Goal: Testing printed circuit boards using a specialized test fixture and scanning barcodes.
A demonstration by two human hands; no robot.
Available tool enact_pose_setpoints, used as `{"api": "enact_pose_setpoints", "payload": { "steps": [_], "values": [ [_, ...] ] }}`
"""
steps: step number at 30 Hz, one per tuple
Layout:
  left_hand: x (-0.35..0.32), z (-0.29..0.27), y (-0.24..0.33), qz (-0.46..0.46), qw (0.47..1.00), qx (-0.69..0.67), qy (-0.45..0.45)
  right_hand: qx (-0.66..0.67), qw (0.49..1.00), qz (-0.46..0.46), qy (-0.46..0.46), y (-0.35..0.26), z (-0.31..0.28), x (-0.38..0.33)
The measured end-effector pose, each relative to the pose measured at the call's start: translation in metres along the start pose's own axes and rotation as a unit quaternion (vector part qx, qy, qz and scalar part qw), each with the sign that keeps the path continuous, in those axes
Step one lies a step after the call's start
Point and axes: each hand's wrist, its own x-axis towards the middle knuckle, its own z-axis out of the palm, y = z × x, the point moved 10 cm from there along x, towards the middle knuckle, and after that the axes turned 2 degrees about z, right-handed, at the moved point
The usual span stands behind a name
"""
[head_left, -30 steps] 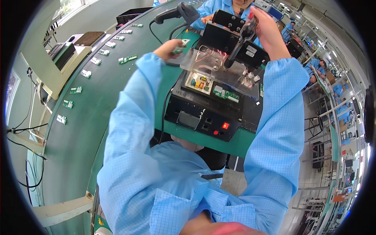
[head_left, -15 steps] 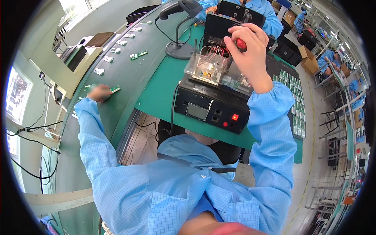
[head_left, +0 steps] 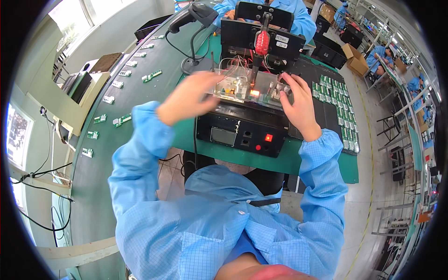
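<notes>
A test fixture stands before me: a clear acrylic plate (head_left: 232, 88) with small parts and wires sits on a black box (head_left: 224, 122) with a small screen and a lit red button. Above the plate, the clamp's red handle (head_left: 262, 43) stands upright, untouched by either hand. My left hand (head_left: 189, 97) is at the plate's left end, fingers stretched and apart, slightly blurred. By the right end is my right hand (head_left: 300, 103), thumb and fingers spread, holding nothing visible. Whether the fingertips touch the plate I cannot tell.
Small green circuit boards (head_left: 122, 120) lie along the dark green belt (head_left: 154, 91) on the left. A barcode scanner (head_left: 193, 18) on a stand is behind my left hand. Rows of boards (head_left: 336, 109) lie at right. Across the table sits a person in blue (head_left: 298, 21).
My right hand has let go of the red handle and come down to the plate's right end. My left hand has left a board on the belt and moved right to the fixture.
</notes>
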Motion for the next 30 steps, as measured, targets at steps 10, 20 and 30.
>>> {"api": "enact_pose_setpoints", "payload": {
  "steps": [10, 20, 30],
  "values": [
    [0.088, 0.074, 0.064, 0.066, 0.992, -0.058, 0.095, -0.02, 0.993, -0.068, 0.091, -0.028, -0.024, -0.005],
    [0.078, 0.076, 0.068, 0.092, 0.988, 0.017, 0.12, -0.151, 0.986, -0.045, -0.056, -0.033, 0.015, -0.01],
    [0.077, 0.082, 0.058, 0.067, 0.99, -0.029, 0.124, -0.165, 0.981, -0.062, -0.078, -0.033, 0.015, -0.015]
  ]
}}
